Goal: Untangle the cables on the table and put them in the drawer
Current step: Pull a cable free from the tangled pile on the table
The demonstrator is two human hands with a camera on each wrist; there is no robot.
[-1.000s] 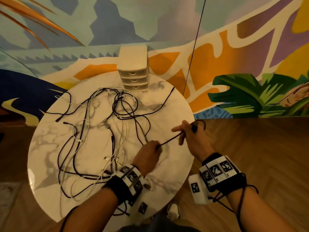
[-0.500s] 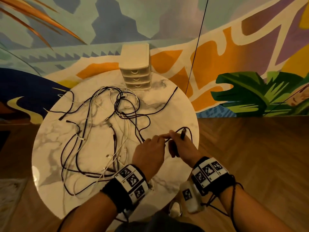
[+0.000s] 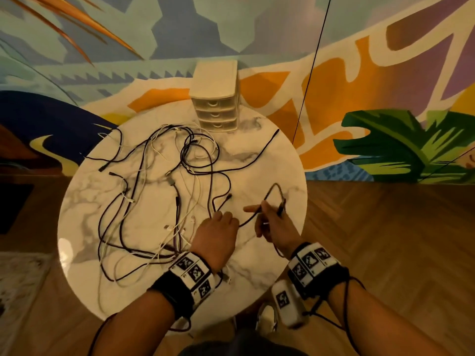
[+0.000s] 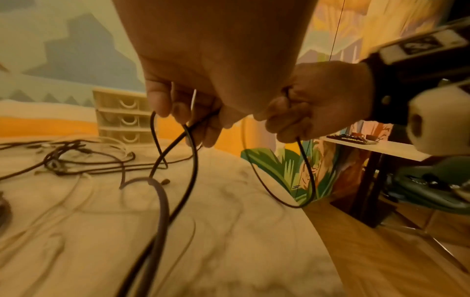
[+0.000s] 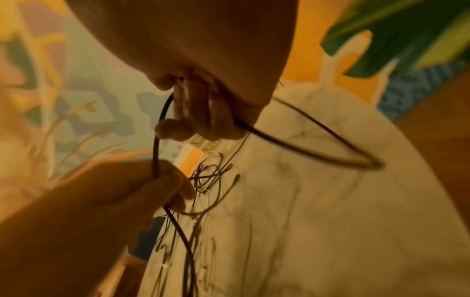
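A tangle of black and white cables lies spread over the left and middle of the round marble table. My left hand pinches one black cable near the table's front right. My right hand grips the same cable a short way along, with a loop of it standing up beyond the fingers. In the left wrist view the cable runs down from my left fingers to the table. The cream drawer unit stands at the far edge, its three drawers closed.
The table's right rim is close beside my right hand, with wooden floor beyond it. A painted wall stands right behind the drawer unit. A low side table with small objects sits to the right. A pale rug lies at the lower left.
My right hand came in from beyond the table's right edge to meet the left hand, folding the black cable into a loop. The hands have since drawn slightly apart.
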